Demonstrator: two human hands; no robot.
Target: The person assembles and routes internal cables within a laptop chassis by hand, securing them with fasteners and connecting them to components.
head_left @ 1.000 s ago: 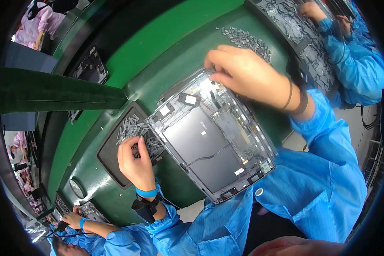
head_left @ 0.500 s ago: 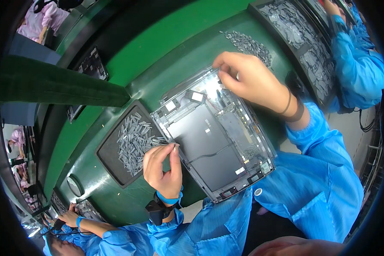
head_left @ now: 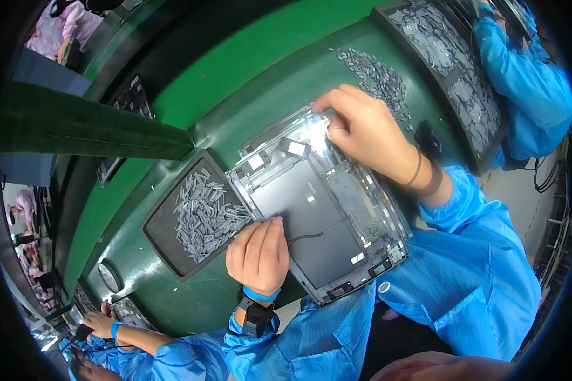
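An opened laptop base [head_left: 337,279] lies tilted in front of me, its inside facing up. A large flat black battery [head_left: 305,235] fills much of it, with a thin black cable [head_left: 318,233] running across. My left hand [head_left: 258,255] is closed in a pinch over the base's left edge; whatever its fingertips hold is hidden. At the far right corner, my right hand [head_left: 365,130] has its fingers curled over the rim and its thumb on the inner side. Left of the base, a black tray [head_left: 162,225] carries a heap of small grey strips [head_left: 203,216].
Small grey pieces [head_left: 378,79] lie loose on the green bench [head_left: 267,82] beyond my right hand. A long dark tray [head_left: 464,108] of flat grey parts stands at right. A green padded post [head_left: 95,120] crosses the left. Co-workers in blue sit on both sides.
My left hand has moved right and slightly down, from beside the tray onto the base's left edge, and turned its back up. My right hand stays at the far corner, shifted slightly.
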